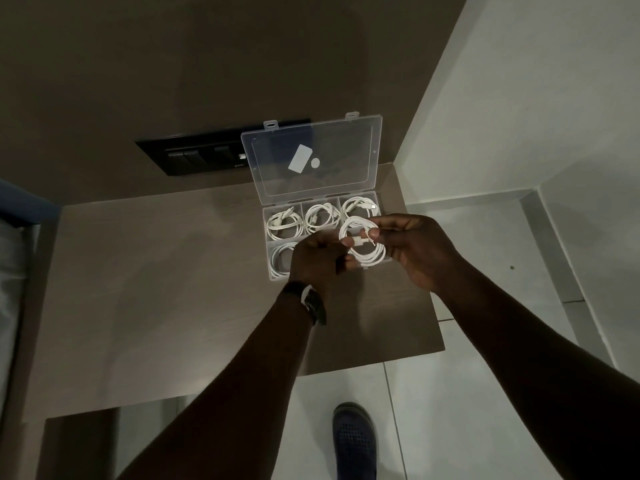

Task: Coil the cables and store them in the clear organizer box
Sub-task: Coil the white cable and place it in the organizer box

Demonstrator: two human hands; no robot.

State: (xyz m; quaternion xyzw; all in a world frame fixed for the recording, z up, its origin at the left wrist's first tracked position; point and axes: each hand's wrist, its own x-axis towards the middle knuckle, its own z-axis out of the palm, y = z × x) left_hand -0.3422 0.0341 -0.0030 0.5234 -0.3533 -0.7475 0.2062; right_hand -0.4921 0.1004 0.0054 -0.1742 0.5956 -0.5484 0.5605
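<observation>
A clear organizer box [266,233] sits on the brown table, its lid [311,157] standing open at the back. The three back compartments each hold a coiled white cable [282,225], and another coil [278,259] lies in the front left compartment. I hold a further coiled white cable [367,252] just above the box's front right side. My left hand [317,259] pinches the coil at its left side near a connector. My right hand [415,245] pinches it from the right, thumb and forefinger on a plug end.
A black switch panel [194,155] is set in the wall behind the box. The table [156,289] ends at right over white floor tiles [485,393]. A blue shoe [355,441] stands on the floor below. A bed edge [14,271] runs along the left.
</observation>
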